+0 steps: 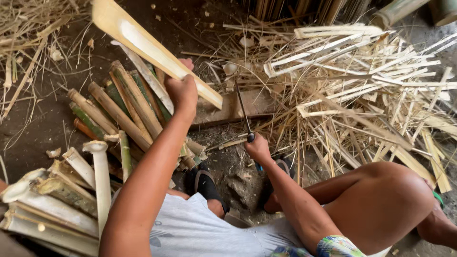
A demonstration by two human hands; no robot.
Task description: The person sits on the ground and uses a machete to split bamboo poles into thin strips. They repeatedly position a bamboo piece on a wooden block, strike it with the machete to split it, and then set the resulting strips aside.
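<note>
L hand [182, 93] grips bamboo slat [143, 45], R hand [257, 148] grips knife [243, 114] over wood block [235, 108].

Two hands in play: the left hand [182, 91] grips one long split bamboo slat [152, 50], the right hand [258, 148] grips one dark-bladed knife [243, 114]. One flat wooden block [233, 108] lies on the ground, and everything counts off it. Left of the block, one bundle of round bamboo sticks [121, 112], roughly ten, too overlapped for an exact tally. Further left and nearer the person, a stack of split bamboo halves [57, 200], about eight showing. Right of the block, one heap of thin pale strips [362, 90], far too many to count. Below the block, two dark sandals [207, 183].
</note>
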